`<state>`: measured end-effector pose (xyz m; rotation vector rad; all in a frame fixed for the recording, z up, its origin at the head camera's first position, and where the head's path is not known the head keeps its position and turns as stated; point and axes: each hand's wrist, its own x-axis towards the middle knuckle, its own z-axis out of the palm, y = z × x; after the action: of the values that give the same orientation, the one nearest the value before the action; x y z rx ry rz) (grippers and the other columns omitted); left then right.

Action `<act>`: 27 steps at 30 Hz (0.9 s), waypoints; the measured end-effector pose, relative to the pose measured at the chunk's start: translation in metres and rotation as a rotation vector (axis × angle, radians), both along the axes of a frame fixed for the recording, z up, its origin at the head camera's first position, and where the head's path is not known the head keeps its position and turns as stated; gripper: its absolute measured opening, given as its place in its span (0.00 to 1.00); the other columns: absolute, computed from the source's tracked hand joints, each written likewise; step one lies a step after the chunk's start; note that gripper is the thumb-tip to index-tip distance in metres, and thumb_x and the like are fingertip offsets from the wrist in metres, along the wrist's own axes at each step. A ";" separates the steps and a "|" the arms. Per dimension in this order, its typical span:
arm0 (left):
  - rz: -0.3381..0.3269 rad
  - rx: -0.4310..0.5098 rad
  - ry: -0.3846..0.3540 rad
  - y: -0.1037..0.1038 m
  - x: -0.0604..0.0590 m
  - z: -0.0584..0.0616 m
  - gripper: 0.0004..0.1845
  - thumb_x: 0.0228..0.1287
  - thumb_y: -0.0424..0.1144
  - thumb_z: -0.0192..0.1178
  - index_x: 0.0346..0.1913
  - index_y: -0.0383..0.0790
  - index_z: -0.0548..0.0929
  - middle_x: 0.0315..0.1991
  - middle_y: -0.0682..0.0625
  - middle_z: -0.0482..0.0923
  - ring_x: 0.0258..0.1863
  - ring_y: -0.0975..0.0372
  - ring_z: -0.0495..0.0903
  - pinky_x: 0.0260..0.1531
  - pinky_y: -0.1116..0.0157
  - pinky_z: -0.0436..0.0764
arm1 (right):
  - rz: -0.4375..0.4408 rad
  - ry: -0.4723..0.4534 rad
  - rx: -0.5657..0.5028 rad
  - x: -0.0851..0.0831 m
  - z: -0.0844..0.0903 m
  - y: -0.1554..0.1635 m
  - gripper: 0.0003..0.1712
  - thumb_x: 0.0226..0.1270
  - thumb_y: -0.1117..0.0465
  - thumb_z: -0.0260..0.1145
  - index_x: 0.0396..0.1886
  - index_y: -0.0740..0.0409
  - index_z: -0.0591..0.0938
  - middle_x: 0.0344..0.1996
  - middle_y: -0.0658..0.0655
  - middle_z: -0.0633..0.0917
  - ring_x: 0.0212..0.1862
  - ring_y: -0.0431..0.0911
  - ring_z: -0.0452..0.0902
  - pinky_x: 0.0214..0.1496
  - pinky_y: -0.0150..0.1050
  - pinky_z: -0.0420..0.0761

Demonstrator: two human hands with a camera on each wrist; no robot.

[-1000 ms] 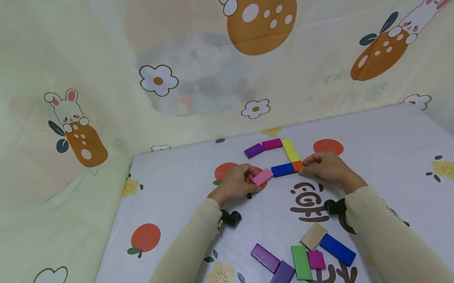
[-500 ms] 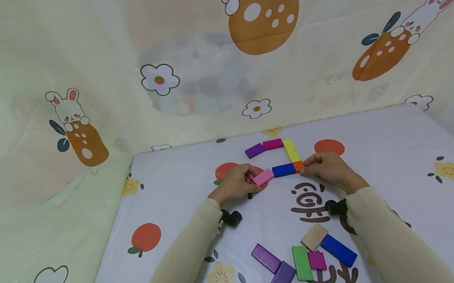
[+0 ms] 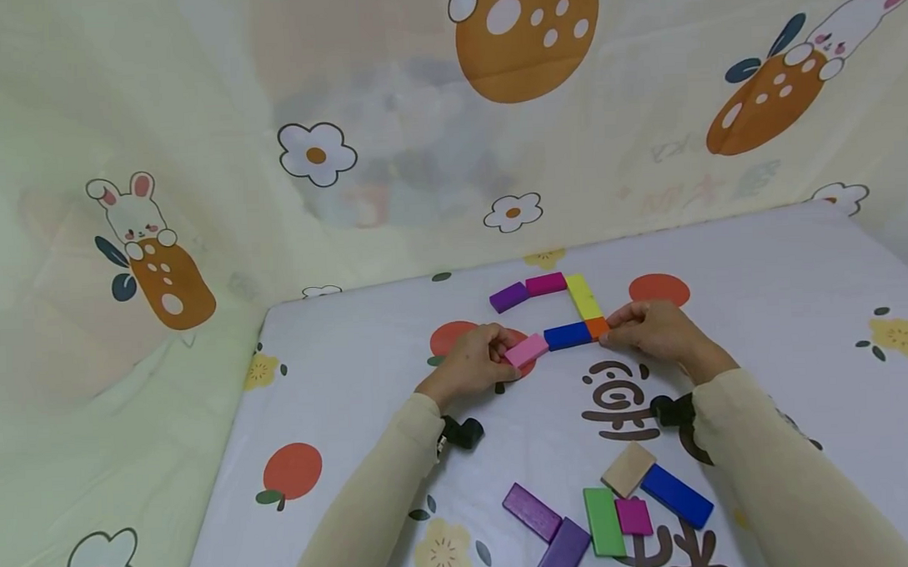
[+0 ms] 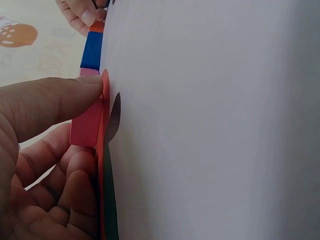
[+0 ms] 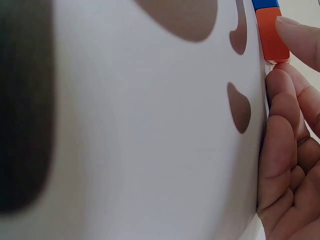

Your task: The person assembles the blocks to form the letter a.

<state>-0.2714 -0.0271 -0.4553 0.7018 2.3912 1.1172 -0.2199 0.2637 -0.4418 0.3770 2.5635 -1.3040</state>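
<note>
My left hand [image 3: 472, 362] pinches a pink block [image 3: 526, 350], thumb along its near side and fingers at its outer end. Its inner end meets a long blue block [image 3: 568, 336], which runs on to an orange block [image 3: 596, 328]. My right hand [image 3: 654, 333] grips that orange block from the right; the right wrist view shows the thumb on its side and a fingertip at its end. From the orange block a yellow strip [image 3: 583, 296] leads away to a magenta block [image 3: 547, 284], then a purple block [image 3: 509, 296]. Together they outline a shape with its left side open.
Nearer the body lie loose blocks: a wooden one [image 3: 629, 469], a dark blue one [image 3: 677, 496], a green one [image 3: 604, 522], a small magenta one [image 3: 633, 517] and two purple ones [image 3: 532, 512]. A printed cloth [image 3: 352, 362] covers the table; a patterned curtain [image 3: 392, 235] rises behind.
Both hands and the blocks keep their places. Only the head view has shifted slightly.
</note>
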 end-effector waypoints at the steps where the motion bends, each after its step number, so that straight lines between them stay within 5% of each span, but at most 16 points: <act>1: 0.002 0.000 -0.001 0.000 0.000 0.000 0.18 0.56 0.38 0.72 0.47 0.49 0.78 0.35 0.54 0.77 0.36 0.61 0.75 0.35 0.67 0.75 | 0.001 0.001 0.000 0.000 0.000 0.000 0.27 0.58 0.49 0.72 0.52 0.59 0.79 0.46 0.61 0.79 0.49 0.54 0.70 0.42 0.38 0.73; 27: 0.008 -0.005 0.007 -0.001 -0.002 -0.002 0.19 0.55 0.41 0.73 0.49 0.50 0.78 0.37 0.54 0.77 0.38 0.61 0.75 0.35 0.67 0.75 | 0.002 -0.005 0.001 -0.002 -0.002 0.001 0.27 0.58 0.49 0.72 0.53 0.59 0.80 0.46 0.61 0.80 0.49 0.54 0.71 0.43 0.38 0.73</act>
<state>-0.2738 -0.0279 -0.4568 0.6962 2.4036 1.1127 -0.2220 0.2648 -0.4437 0.3770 2.5602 -1.2993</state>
